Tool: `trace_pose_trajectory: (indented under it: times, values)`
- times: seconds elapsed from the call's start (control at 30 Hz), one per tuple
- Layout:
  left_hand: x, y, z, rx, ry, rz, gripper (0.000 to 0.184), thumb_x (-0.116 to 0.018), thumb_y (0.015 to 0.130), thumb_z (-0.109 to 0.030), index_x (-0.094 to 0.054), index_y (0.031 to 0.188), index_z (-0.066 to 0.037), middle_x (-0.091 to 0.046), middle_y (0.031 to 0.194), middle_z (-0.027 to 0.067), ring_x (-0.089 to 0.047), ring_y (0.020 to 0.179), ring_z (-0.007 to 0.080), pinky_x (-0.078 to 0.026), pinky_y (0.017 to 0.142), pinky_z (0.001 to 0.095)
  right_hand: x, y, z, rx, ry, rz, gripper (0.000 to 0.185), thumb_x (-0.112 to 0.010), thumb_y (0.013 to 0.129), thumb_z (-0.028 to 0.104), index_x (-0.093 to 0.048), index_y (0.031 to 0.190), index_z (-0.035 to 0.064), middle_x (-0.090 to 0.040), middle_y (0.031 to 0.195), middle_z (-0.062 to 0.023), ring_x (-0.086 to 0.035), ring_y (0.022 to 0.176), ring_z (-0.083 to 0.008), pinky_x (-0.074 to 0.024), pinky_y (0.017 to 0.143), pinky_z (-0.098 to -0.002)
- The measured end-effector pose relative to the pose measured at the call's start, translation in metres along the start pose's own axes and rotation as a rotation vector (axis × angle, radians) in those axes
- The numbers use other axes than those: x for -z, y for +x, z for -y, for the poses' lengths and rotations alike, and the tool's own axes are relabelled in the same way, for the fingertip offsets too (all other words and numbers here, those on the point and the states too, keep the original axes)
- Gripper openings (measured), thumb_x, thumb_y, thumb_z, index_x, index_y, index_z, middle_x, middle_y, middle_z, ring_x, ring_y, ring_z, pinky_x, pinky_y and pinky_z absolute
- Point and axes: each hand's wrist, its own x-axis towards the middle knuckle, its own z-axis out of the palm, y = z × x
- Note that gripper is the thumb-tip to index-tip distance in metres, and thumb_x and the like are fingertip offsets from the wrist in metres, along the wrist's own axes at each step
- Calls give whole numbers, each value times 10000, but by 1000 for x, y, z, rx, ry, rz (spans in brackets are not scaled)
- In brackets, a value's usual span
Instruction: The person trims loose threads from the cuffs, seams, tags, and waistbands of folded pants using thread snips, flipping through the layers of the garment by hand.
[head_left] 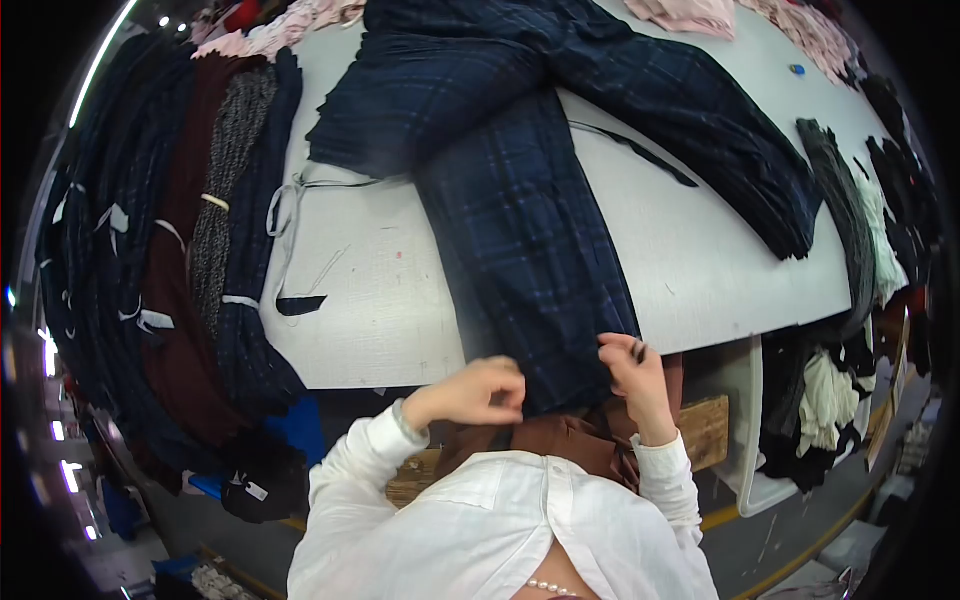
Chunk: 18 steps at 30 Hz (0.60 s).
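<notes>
Dark navy plaid trousers lie spread over the table, one leg running down over the front edge towards me. Beside that leg's lower left edge is my left hand, its fingers curled closed at the cloth and slightly blurred. My right hand pinches the right edge of the same leg, a little higher up. A small dark object shows at its fingers; its kind cannot be made out. The other trouser leg stretches off to the right.
Bundles of tied dark cloth hang over the left side of the white table. Near them lies a pale cord with a dark scrap. Pink fabric sits at the back. More garments and a white bin stand right.
</notes>
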Motion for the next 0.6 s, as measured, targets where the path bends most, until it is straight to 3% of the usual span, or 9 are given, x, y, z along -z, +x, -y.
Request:
trace_pose_trajectory:
  times: [0.03,0.07,0.17,0.27,0.37,0.47,0.5,0.53,0.6]
  values:
    - [-4,-3,-17,26,-161,80,225,-801,731,-149,-595,735,-59,-614,733,46,-608,746,191,-485,688,310,-2,0,-8,65,-280,-54,150,-665,901,94,-654,968,-40,-641,712,-36,-466,516,-13,-333,468,-177]
    - [-6,-6,-35,154,-324,84,265,-825,711,-177,-594,755,-54,-601,729,54,-588,697,210,-466,649,317,1,-2,-16,62,-310,-32,120,-670,901,108,-655,892,-11,-642,713,-20,-471,532,-4,-333,478,-168]
    - [-19,21,-52,-168,204,-372,348,-847,679,-228,-590,822,-44,-599,807,81,-583,740,253,-455,659,334,-10,-14,-6,54,-217,-13,102,-665,902,99,-656,862,6,-639,708,3,-477,554,-1,-334,488,-163]
    - [-41,44,-53,-74,547,-386,533,-869,578,-308,-563,925,-44,-557,978,108,-539,888,298,-433,752,381,-15,-18,1,202,-221,-63,84,-649,917,91,-651,882,14,-627,711,19,-461,563,5,-328,492,-171]
    - [-71,53,-26,-38,616,-455,512,-861,592,-300,-556,916,-46,-548,995,106,-528,890,287,-420,749,390,3,-26,-6,345,-425,-53,129,-651,839,-19,-647,965,9,-623,834,-1,-416,544,-16,-339,510,-184]
    - [-82,61,-9,-92,617,-611,287,-795,677,-153,-576,830,-50,-580,863,90,-550,775,266,-428,680,374,14,-37,0,392,-688,67,364,-624,723,-104,-632,1068,11,-588,1024,-35,-363,522,-67,-343,521,-202]
    - [-81,64,-8,-102,607,-663,241,-779,691,-115,-580,810,-51,-585,832,86,-554,750,261,-430,667,369,13,-40,0,397,-716,119,358,-628,722,-98,-632,1067,-1,-584,1082,-47,-409,546,-61,-351,516,-211]
    - [-81,65,-9,-98,541,-688,134,-721,752,-88,-603,800,-47,-595,794,66,-565,749,253,-429,665,357,9,-38,-8,503,-738,72,332,-648,732,-95,-641,1047,8,-598,1052,-39,-409,554,-42,-335,509,-202]
    - [-77,63,-12,-73,429,-666,144,-733,750,-68,-610,817,-35,-611,817,78,-584,758,253,-451,672,355,9,-31,-26,622,-704,3,252,-686,760,-71,-659,995,14,-620,973,-21,-415,561,-21,-320,500,-191]
